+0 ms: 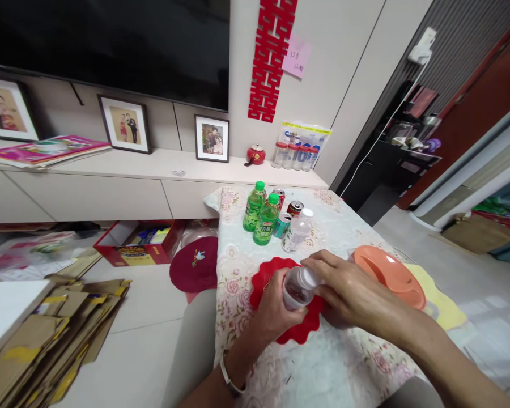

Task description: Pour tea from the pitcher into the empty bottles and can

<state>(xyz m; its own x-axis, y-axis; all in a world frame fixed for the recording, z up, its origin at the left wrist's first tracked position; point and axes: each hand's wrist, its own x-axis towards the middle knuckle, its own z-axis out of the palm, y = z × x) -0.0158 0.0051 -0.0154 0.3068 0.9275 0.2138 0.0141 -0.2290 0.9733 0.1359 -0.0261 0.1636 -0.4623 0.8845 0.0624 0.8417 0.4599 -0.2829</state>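
Observation:
My left hand (272,317) is wrapped around a clear plastic bottle (296,292) with a pale label and a little dark content. The bottle tilts over a red scalloped plate (300,333). At its top, the fingers of my right hand (351,286) close on the whitish bottle cap (310,276); the fingertips are partly hidden. Just beyond stands another bottle with a white cap (297,231). Two green drink bottles (267,221) are beside it, together with a teal can (282,225), a dark red can (295,208) and a red can (279,196).
A flowered tablecloth (233,266) covers the table. On the right lie an orange divided plate (391,275) and a yellow cloth (444,300). A maroon-covered stool (195,265) and flattened cardboard (59,334) are on the left. Behind runs a white cabinet (170,164) with framed photos.

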